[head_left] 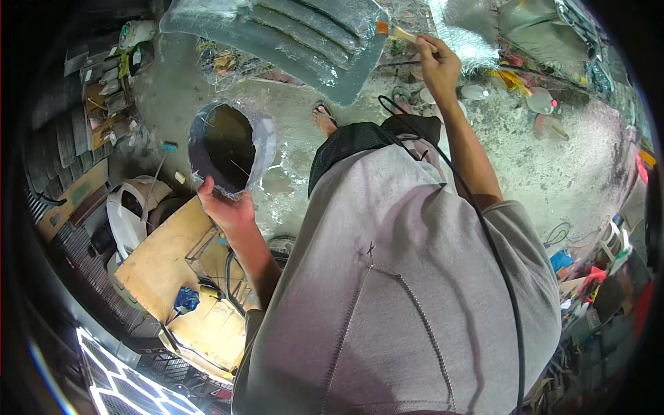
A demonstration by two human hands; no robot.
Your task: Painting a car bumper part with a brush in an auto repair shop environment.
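My left hand [230, 211] grips the lower edge of a pale, rough-rimmed tub [264, 142], thumb over the rim. Dark brown liquid seems to lie inside it, with a thin strand across it. My right hand [440, 69] is closed around the light handle of a paintbrush [404, 34]. Its orange bristles are at the right edge of a large grey-green panel [339, 81], but I cannot tell whether they touch. The panel is glossy and has several long raised ribs; its top is cut off by the view's upper edge.
Frayed, shiny whitish sheeting [465, 34] lies right of the panel. Plastic jugs [541, 102] stand on the concrete floor. A black cable [484, 228] runs down over my shirt. On the left are a plywood board [155, 252], a white curved shell [128, 218] and stacked panels [59, 142].
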